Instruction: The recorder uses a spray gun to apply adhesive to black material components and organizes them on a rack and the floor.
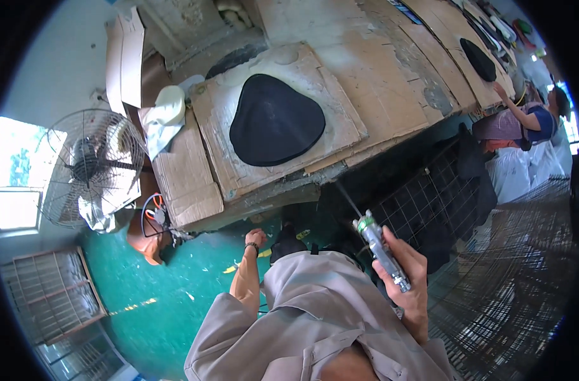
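My right hand (409, 270) is closed around a metal spray gun (381, 247) with a green ring near its front, held low in front of the table's edge. From the gun's tip a thin pale streak runs toward that edge. On a cardboard sheet (340, 108) lies a black, rounded-triangular pad (278, 120), beyond both hands and touched by neither. My left hand (255, 237), with a dark bracelet at the wrist, hangs low beside my body below the table's front edge. Its fingers are too small and turned away to read.
A large caged fan (89, 166) stands at the left, near an orange-brown piece (146, 238) on the green floor (175, 305). Wire mesh racks (511, 273) fill the right. Farther along the table, another person (524, 124) reaches to a second black pad (478, 60).
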Tool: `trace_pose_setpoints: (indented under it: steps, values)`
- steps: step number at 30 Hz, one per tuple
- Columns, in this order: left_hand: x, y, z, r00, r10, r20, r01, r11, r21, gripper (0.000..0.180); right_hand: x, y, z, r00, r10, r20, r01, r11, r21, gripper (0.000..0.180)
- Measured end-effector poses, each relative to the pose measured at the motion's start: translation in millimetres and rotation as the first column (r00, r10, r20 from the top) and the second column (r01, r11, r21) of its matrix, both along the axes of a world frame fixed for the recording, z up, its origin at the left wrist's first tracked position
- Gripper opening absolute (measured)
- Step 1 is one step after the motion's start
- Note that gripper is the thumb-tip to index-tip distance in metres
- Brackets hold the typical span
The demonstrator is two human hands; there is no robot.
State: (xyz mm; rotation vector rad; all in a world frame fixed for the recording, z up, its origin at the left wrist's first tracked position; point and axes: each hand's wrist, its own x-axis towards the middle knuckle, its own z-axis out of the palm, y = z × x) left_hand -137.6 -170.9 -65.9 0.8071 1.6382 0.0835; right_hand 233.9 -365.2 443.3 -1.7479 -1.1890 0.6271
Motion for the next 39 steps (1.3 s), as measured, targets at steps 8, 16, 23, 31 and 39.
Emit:
trace_pose_setpoints:
  steps: [8, 16, 23, 31, 39]
  values:
    - [-42.9, -44.2, -10.2, 0.997, -0.008, -0.08, -0.023, 0.922, -0.387, 0.026, -9.5, 40.3, -0.6, 0.996, 0.064, 0.065, -0.053, 0.986, -0.158, 0.057]
    - [-20.6, 24.0, -23.9, 0.999, 0.048, 0.001, -0.048, 0.994, -0.095, 0.03, -22.6, 95.2, 5.2, 0.988, -0.047, 0.145, 0.054, 0.998, -0.045, 0.058]
    - [12.1, 74.4, -6.5, 0.982, 0.086, 0.171, -0.083, 0.996, -0.026, 0.04, -20.5, 57.1, 6.9, 0.964, -0.218, 0.154, 0.247, 0.947, -0.204, 0.053]
    - [-23.6, 17.4, -53.8, 0.999, -0.017, -0.05, 0.012, 0.996, -0.091, 0.031, -36.3, 65.7, 13.2, 0.991, 0.135, 0.01, -0.132, 0.979, -0.158, 0.058]
    - [-45.1, -39.6, -27.8, 0.939, 0.339, 0.062, -0.314, 0.916, -0.252, 0.032, -14.7, 102.0, -5.0, 0.959, 0.129, 0.253, -0.151, 0.986, 0.068, 0.06]
